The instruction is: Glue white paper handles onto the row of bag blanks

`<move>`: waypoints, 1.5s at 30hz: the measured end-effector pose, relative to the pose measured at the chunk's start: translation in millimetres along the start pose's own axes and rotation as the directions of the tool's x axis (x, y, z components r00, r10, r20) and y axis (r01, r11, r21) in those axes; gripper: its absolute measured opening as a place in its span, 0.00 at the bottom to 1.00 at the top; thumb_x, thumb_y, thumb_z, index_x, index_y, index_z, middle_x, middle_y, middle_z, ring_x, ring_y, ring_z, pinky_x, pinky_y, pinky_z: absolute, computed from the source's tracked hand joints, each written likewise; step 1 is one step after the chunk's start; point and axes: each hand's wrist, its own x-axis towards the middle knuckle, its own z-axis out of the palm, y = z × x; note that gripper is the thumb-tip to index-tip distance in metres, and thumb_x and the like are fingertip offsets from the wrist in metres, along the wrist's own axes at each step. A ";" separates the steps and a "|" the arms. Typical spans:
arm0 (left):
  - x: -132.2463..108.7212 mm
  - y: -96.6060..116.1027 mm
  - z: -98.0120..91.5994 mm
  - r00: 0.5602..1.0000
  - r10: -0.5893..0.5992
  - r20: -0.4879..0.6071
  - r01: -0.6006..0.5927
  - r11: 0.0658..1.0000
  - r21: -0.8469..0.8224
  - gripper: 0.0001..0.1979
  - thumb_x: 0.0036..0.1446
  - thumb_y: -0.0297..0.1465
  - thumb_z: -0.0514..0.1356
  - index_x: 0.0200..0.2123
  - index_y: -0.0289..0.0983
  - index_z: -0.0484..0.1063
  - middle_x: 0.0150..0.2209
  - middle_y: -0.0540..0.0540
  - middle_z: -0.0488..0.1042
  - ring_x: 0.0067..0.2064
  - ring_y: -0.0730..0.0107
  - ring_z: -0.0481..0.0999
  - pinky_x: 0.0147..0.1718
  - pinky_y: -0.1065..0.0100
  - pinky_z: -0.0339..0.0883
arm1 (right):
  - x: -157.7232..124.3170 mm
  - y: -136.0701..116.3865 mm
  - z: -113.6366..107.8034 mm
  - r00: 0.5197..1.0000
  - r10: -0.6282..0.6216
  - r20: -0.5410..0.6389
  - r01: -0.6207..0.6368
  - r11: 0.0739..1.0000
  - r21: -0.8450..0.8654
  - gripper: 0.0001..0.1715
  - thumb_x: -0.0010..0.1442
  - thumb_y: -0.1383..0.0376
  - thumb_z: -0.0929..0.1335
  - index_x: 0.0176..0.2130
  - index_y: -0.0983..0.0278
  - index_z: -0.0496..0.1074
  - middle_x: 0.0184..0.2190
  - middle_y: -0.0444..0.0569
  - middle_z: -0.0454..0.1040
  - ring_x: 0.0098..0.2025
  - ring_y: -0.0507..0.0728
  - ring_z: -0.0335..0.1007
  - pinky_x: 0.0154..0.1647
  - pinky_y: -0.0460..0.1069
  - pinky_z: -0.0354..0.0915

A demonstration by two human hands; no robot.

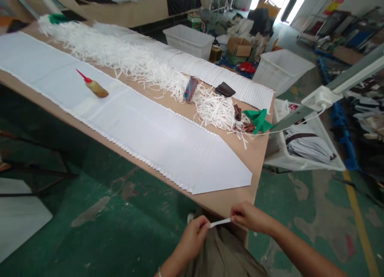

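At the lower centre of the head view, the left hand point(192, 235) and right hand point(248, 218) pinch opposite ends of a white strip point(220, 222); mid-frame, white sheets point(168, 139) bearing a red-tipped bottle point(96, 88) cover part of a brown table point(235, 198).

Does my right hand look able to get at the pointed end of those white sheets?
Probably yes: that end of the white sheets lies just ahead of your right hand, nothing visible between, though the hand pinches a white strip.
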 end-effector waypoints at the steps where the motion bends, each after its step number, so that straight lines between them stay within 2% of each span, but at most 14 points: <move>1: -5.1 -5.9 -6.1 0.999 -0.019 -0.032 0.018 1.000 -0.021 0.19 0.62 0.45 0.53 0.28 0.37 0.70 0.30 0.46 0.74 0.35 0.63 0.72 0.35 0.68 0.62 | -1.3 6.1 -6.1 1.000 -0.003 0.002 0.003 1.000 -0.007 0.08 0.57 0.66 0.68 0.31 0.63 0.78 0.25 0.44 0.75 0.27 0.51 0.63 0.28 0.45 0.52; 6: -18.0 -19.4 -22.9 0.980 -0.104 -0.169 0.089 0.992 -0.093 0.20 0.59 0.47 0.55 0.27 0.37 0.71 0.27 0.48 0.71 0.32 0.65 0.68 0.32 0.68 0.60 | 8.4 34.9 -55.7 1.000 0.005 -0.006 -0.005 0.999 -0.032 0.08 0.58 0.63 0.69 0.29 0.63 0.76 0.23 0.43 0.72 0.27 0.51 0.60 0.29 0.46 0.53; 9: -9.3 -19.1 -11.2 0.961 -0.165 -0.222 0.128 0.977 -0.170 0.19 0.57 0.47 0.57 0.28 0.37 0.72 0.25 0.49 0.70 0.30 0.66 0.67 0.30 0.69 0.59 | 29.1 46.4 -99.3 1.000 -0.010 0.010 0.011 0.998 -0.065 0.12 0.58 0.58 0.70 0.28 0.63 0.74 0.22 0.42 0.70 0.26 0.51 0.58 0.29 0.46 0.51; 12: 10.4 -12.5 13.7 0.927 -0.214 -0.309 0.138 0.959 -0.248 0.17 0.54 0.46 0.59 0.28 0.36 0.73 0.25 0.49 0.71 0.29 0.67 0.68 0.29 0.70 0.59 | 58.7 55.8 -149.9 0.999 -0.034 0.035 0.035 0.999 -0.017 0.16 0.57 0.54 0.70 0.26 0.63 0.73 0.21 0.42 0.69 0.26 0.51 0.58 0.30 0.47 0.52; 15: 35.1 -3.1 42.5 0.846 -0.279 -0.455 0.135 0.936 -0.324 0.17 0.51 0.45 0.61 0.28 0.36 0.73 0.24 0.49 0.71 0.28 0.67 0.68 0.27 0.70 0.59 | 95.5 66.5 -199.2 0.999 -0.042 0.020 0.042 0.999 0.000 0.17 0.53 0.53 0.72 0.24 0.62 0.72 0.19 0.42 0.67 0.26 0.51 0.58 0.29 0.47 0.52; 18: 61.4 4.2 66.3 0.719 -0.342 -0.605 0.104 0.914 -0.393 0.16 0.51 0.44 0.61 0.27 0.36 0.73 0.22 0.50 0.71 0.27 0.68 0.68 0.26 0.71 0.59 | 136.7 75.8 -234.6 0.995 -0.094 -0.012 0.094 0.995 -0.017 0.18 0.53 0.54 0.73 0.22 0.62 0.70 0.17 0.41 0.65 0.24 0.50 0.55 0.27 0.47 0.51; 20: 78.1 7.1 75.5 0.615 -0.390 -0.685 0.098 0.900 -0.425 0.15 0.51 0.43 0.62 0.26 0.36 0.72 0.22 0.50 0.71 0.26 0.69 0.68 0.26 0.71 0.60 | 164.6 78.1 -247.2 0.990 -0.138 -0.018 0.138 0.990 0.008 0.19 0.55 0.53 0.72 0.22 0.62 0.69 0.17 0.41 0.65 0.23 0.50 0.56 0.27 0.47 0.52; 22: 92.3 9.0 78.2 0.495 -0.443 -0.747 0.107 0.885 -0.453 0.14 0.52 0.42 0.62 0.25 0.37 0.71 0.21 0.50 0.70 0.25 0.69 0.68 0.26 0.71 0.60 | 191.7 75.9 -252.1 0.984 -0.178 -0.009 0.179 0.984 0.018 0.20 0.56 0.53 0.71 0.22 0.62 0.68 0.16 0.42 0.65 0.22 0.50 0.57 0.27 0.48 0.53; 24: 102.6 10.0 75.4 0.404 -0.475 -0.781 0.111 0.874 -0.474 0.13 0.53 0.40 0.62 0.24 0.37 0.69 0.19 0.51 0.68 0.24 0.70 0.67 0.26 0.71 0.60 | 217.6 70.4 -251.7 0.978 -0.209 0.011 0.209 0.978 0.004 0.21 0.56 0.53 0.72 0.22 0.62 0.68 0.16 0.42 0.66 0.22 0.50 0.58 0.28 0.48 0.55; 28: 114.4 8.8 61.6 0.330 -0.490 -0.807 0.110 0.869 -0.483 0.10 0.57 0.35 0.59 0.25 0.37 0.70 0.19 0.51 0.69 0.24 0.70 0.69 0.29 0.69 0.62 | 263.3 58.8 -244.2 0.968 -0.249 0.021 0.249 0.969 0.000 0.17 0.59 0.55 0.70 0.25 0.64 0.71 0.19 0.44 0.70 0.24 0.50 0.62 0.30 0.47 0.59; 33: 128.9 -1.4 49.9 0.219 -0.512 -0.831 0.153 0.859 -0.489 0.10 0.55 0.33 0.62 0.24 0.37 0.68 0.21 0.49 0.71 0.28 0.67 0.70 0.32 0.68 0.62 | 305.0 58.1 -235.4 0.966 -0.255 -0.041 0.253 0.966 -0.059 0.13 0.59 0.58 0.68 0.29 0.65 0.71 0.21 0.45 0.72 0.25 0.51 0.66 0.32 0.47 0.62; 35: 135.6 -5.8 50.3 0.198 -0.517 -0.833 0.162 0.855 -0.492 0.10 0.54 0.33 0.63 0.24 0.37 0.69 0.23 0.48 0.72 0.30 0.66 0.71 0.34 0.67 0.62 | 315.6 61.5 -233.0 0.965 -0.253 -0.066 0.246 0.964 -0.097 0.13 0.58 0.58 0.68 0.29 0.65 0.71 0.20 0.44 0.72 0.25 0.51 0.66 0.32 0.47 0.63; 42: 148.7 -12.5 62.0 0.212 -0.526 -0.824 0.145 0.851 -0.506 0.09 0.58 0.33 0.59 0.26 0.38 0.70 0.22 0.50 0.72 0.29 0.67 0.73 0.34 0.69 0.64 | 325.7 69.6 -226.3 0.951 -0.265 -0.158 0.238 0.956 -0.173 0.14 0.55 0.54 0.67 0.29 0.63 0.71 0.22 0.43 0.71 0.23 0.54 0.68 0.28 0.49 0.64; 45: 150.6 -14.8 63.9 0.188 -0.528 -0.828 0.134 0.849 -0.511 0.09 0.58 0.34 0.59 0.27 0.38 0.70 0.23 0.50 0.72 0.29 0.67 0.73 0.34 0.69 0.65 | 325.4 69.9 -224.0 0.938 -0.286 -0.193 0.251 0.950 -0.188 0.15 0.54 0.53 0.67 0.28 0.63 0.71 0.21 0.42 0.70 0.23 0.54 0.67 0.29 0.50 0.64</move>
